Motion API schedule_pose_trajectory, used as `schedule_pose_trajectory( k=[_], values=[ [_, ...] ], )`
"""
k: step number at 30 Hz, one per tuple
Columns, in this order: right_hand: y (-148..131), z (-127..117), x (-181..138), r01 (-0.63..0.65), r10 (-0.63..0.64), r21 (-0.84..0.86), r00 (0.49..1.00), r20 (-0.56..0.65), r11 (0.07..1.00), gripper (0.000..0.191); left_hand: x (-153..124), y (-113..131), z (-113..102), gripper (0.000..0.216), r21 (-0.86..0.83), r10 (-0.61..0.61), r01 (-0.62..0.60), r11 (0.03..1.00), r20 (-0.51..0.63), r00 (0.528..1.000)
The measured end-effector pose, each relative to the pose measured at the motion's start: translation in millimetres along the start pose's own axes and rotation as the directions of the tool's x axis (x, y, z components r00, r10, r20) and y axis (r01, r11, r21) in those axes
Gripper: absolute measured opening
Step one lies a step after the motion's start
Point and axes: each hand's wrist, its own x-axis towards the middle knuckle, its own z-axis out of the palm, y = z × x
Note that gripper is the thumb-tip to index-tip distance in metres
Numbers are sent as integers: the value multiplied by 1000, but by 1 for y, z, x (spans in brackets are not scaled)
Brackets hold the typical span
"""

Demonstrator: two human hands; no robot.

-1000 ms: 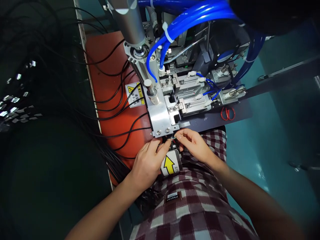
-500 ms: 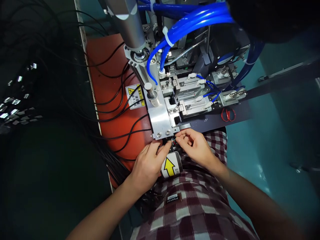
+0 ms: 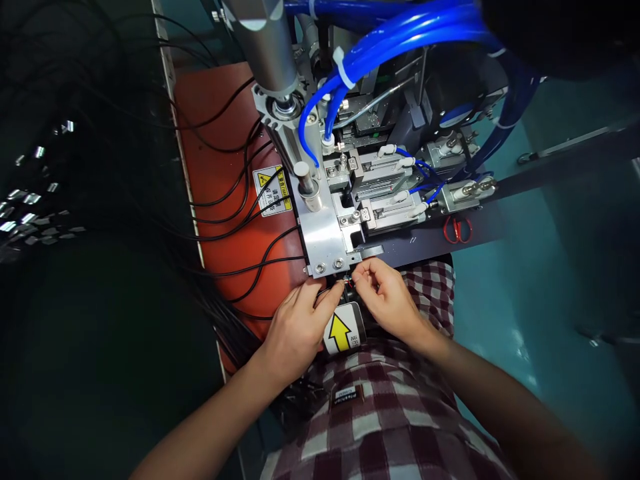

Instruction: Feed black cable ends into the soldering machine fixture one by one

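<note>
In front of the machine's metal block point(image 3: 323, 243), my two hands meet almost fingertip to fingertip. My left hand point(image 3: 299, 325) is closed in a pinch on a black cable, mostly hidden by the fingers. Tiny coloured wires point(image 3: 349, 281), with a bit of red among them, show in the gap between the hands. On their other side, my right hand point(image 3: 386, 293) pinches at the wire ends with thumb and forefinger, its other fingers curled. Just below the fingertips is a white label with a yellow arrow point(image 3: 341, 331).
Several black cables point(image 3: 250, 272) run over the orange-red mat point(image 3: 220, 167) to the left. Blue air hoses point(image 3: 405, 40) arch above the machine. Red-handled scissors point(image 3: 457, 230) lie at the right, and a warning label point(image 3: 273, 191) sits beside the block.
The view has shifted slightly, so the machine appears a little further right. My right hand's fingers have moved very little, and both hands keep their pinch.
</note>
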Motion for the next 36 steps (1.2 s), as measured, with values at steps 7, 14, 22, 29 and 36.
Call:
schedule_pose_trajectory(
  k=[7,14,22,29,36],
  values=[
    [-1,3,0,-89,94,146,995,-27,985,18,2,0,0,37,1,13,-13,1000,-14,1000],
    [-2,10,-1,-18,32,161,996,-81,987,10,0,-1,2,38,-17,-12,12,1000,-27,1000],
    [8,13,0,-91,111,305,993,-47,948,12,3,-1,1,33,-7,14,-15,1000,-40,999],
    [8,9,-1,-306,273,537,951,143,786,24,4,0,1,29,-59,-6,3,998,-48,999],
    [-3,12,-19,-225,216,360,974,66,905,17,4,-1,1,26,-67,2,-7,998,-72,997]
  ],
)
